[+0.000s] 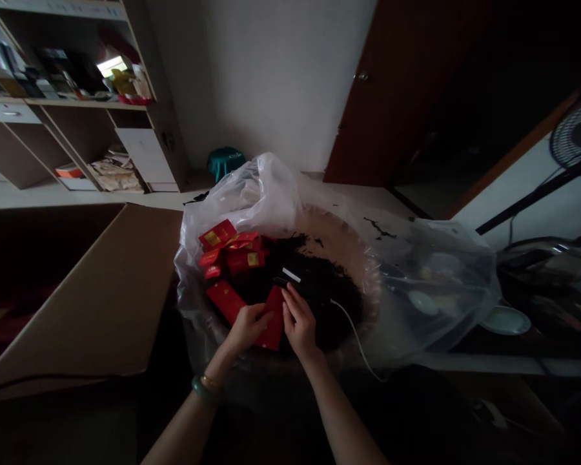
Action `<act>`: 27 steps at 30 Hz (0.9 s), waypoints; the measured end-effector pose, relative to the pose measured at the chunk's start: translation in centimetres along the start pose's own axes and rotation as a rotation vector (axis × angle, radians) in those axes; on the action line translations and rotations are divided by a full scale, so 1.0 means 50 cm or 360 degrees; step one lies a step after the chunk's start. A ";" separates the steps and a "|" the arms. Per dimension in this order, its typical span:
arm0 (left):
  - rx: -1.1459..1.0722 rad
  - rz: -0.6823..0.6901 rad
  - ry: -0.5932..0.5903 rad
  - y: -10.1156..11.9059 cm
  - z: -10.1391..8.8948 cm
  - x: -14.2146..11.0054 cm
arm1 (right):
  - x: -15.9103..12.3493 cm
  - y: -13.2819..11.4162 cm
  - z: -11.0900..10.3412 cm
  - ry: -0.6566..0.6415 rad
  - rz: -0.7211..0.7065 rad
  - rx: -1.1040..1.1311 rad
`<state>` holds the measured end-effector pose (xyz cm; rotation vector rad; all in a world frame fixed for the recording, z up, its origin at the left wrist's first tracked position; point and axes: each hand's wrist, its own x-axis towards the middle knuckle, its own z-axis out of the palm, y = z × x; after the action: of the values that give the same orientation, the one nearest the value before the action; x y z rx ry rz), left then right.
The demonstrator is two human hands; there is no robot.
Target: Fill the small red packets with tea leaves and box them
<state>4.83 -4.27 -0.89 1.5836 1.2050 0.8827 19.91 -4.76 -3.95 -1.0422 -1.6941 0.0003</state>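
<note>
Both my hands hold one red packet point(272, 323) upright over a round basket lined with a clear plastic bag point(252, 194). My left hand point(246, 328) grips the packet's left side, fingers curled. My right hand point(299, 321) pinches its right top edge. A heap of dark loose leaves point(329, 284) fills the basket. Several red packets with gold marks point(230, 252) lie stacked at the basket's left. A small black device with a white strip point(290, 276) lies on the leaves just beyond my fingers, and a white cord point(356, 336) runs from it.
An open cardboard box flap point(97, 290) lies to the left. Shelves with clutter point(68, 84) stand at the back left, a green stool point(225, 161) by the wall. White dishes point(506, 320) and a fan point(578, 139) are on the right. The room is dim.
</note>
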 end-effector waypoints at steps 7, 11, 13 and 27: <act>0.0031 0.0071 0.0021 -0.002 -0.006 -0.008 | 0.015 -0.020 -0.009 0.0030 0.0086 -0.0019; 0.0312 0.0136 0.0026 -0.002 -0.014 -0.010 | 0.030 -0.020 -0.015 0.0075 0.0209 -0.0076; 0.0458 0.0167 0.0012 0.000 -0.020 -0.009 | 0.039 -0.019 -0.019 0.0022 0.0200 -0.0173; 0.0685 0.0191 -0.0028 0.027 -0.065 0.060 | 0.110 -0.005 -0.013 -0.0373 0.0051 -0.0125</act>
<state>3.02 -0.70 1.44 2.0186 1.3617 0.7112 20.15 -1.77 0.71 -1.1640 -1.9011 0.0800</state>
